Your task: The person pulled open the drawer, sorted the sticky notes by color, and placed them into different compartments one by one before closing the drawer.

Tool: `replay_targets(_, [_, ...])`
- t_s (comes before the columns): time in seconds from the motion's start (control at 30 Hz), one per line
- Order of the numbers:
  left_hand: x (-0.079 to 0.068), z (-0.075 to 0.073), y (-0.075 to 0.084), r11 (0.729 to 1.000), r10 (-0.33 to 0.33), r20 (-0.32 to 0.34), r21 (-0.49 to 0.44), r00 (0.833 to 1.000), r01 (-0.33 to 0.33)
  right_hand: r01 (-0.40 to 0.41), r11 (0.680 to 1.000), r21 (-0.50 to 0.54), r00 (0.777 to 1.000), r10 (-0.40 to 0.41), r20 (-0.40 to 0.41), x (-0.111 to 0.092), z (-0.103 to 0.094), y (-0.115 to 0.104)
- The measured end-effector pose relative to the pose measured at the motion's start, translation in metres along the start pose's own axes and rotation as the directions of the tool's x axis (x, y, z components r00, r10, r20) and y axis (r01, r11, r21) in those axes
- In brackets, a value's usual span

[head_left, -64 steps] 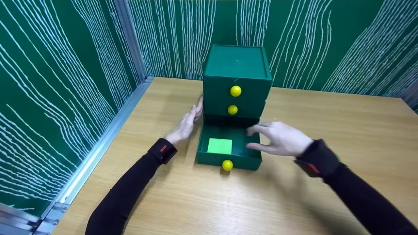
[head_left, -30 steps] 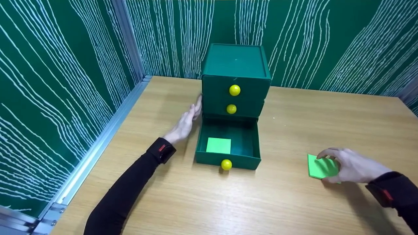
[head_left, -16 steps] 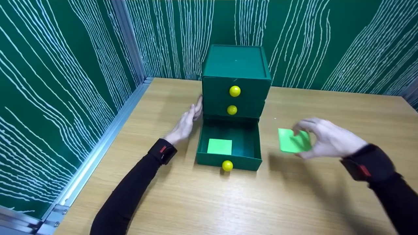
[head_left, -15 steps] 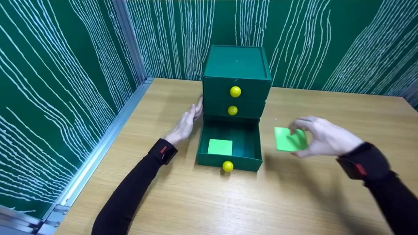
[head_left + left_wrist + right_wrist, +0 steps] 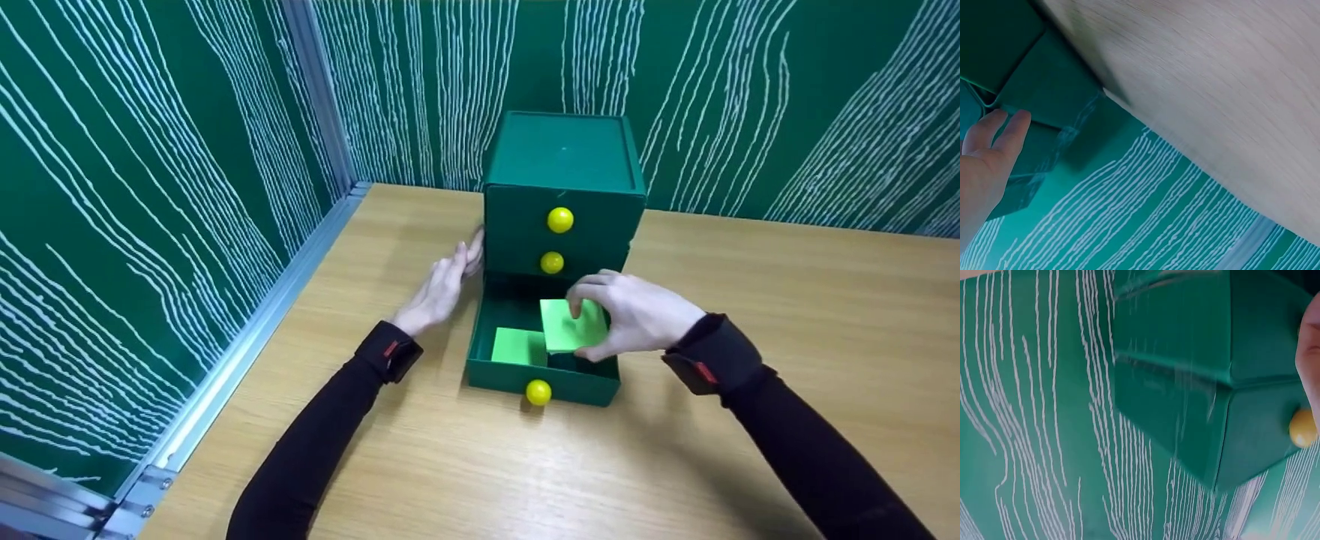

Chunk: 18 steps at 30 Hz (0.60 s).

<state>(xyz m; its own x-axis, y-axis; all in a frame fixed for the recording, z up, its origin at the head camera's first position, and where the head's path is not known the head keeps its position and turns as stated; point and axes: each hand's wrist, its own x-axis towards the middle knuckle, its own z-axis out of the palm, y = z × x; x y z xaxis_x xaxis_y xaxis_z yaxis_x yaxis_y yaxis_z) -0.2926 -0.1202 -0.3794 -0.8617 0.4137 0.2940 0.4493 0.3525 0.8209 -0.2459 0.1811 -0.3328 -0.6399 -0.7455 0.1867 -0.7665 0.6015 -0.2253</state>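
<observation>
A green three-drawer box (image 5: 566,154) with round yellow knobs stands on the table, its bottom drawer (image 5: 574,386) pulled out. My left hand (image 5: 439,292) rests its straight fingers against the box's left side; the left wrist view shows the fingertips (image 5: 1019,121) on that wall. In my right hand (image 5: 637,311), a light-green square pad of sticky notes (image 5: 559,326) is pinched between thumb and fingers, tilted over the right half of the drawer. A second light-green square (image 5: 517,346) lies in the drawer's front left, partly overlapped by the held pad in the head view.
Green panels with wavy white lines (image 5: 465,90) rise behind and to the left of the wooden table (image 5: 450,472). A metal rail (image 5: 247,322) runs along the table's left edge. Upper and middle drawers are closed, with yellow knobs (image 5: 560,220) facing front.
My right hand reached to the table at the right, took up the sticky note pad and carried it left over the open drawer. My left hand stays at the box.
</observation>
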Motion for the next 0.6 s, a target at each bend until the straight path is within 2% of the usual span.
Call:
replay_targets(0.2, [0.0, -0.002, -0.001, 1.0, 0.0, 0.013, -0.01, 1.0, 0.0, -0.037, 0.999, 0.012, 0.998, 0.036, 0.059, 0.01, 0.016, 0.006])
replay_targets(0.37, [0.0, -0.001, -0.001, 1.0, -0.018, 0.02, 0.0, 1.0, 0.018, -0.062, 0.997, 0.048, 0.993, 0.057, 0.103, 0.007, 0.025, 0.01])
replay_targets(0.6, [0.0, -0.003, -0.002, 1.0, 0.001, 0.014, -0.003, 1.0, -0.001, -0.037, 0.998, 0.054, 0.999, 0.037, 0.003, -0.001, 0.02, 0.009])
